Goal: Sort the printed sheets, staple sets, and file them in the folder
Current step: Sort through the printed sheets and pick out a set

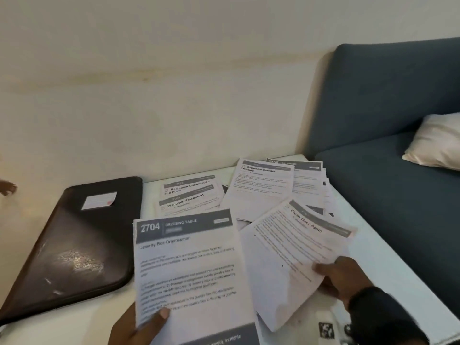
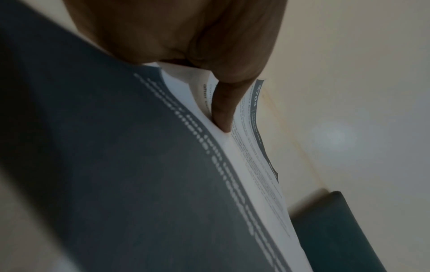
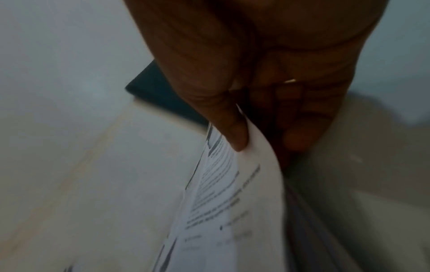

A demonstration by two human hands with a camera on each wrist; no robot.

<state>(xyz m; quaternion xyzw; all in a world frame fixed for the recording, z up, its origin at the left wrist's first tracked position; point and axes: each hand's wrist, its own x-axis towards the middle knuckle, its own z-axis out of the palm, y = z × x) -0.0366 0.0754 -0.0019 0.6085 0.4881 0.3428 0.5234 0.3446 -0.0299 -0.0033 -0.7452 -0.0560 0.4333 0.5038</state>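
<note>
My left hand (image 1: 146,324) grips the lower edge of a printed sheet headed "2704 Dressing Table" (image 1: 186,265), thumb on top; the left wrist view shows the thumb (image 2: 223,110) pressed on the same sheet (image 2: 253,165). My right hand (image 1: 341,277) pinches a sheet titled "Clean Door Panel" (image 1: 293,247), which is lifted and curling; the right wrist view shows this sheet (image 3: 223,202) held between thumb and fingers. More printed sheets (image 1: 261,185) lie spread on the white table (image 1: 378,265) behind. A dark closed folder (image 1: 74,245) lies at the left.
A blue sofa (image 1: 388,145) with a white cushion (image 1: 435,143) stands right of the table. A cream wall (image 1: 174,95) runs behind. Another person's fingers (image 1: 7,188) show at the far left edge. Black-and-white marker tags (image 1: 326,329) lie near the table's front right.
</note>
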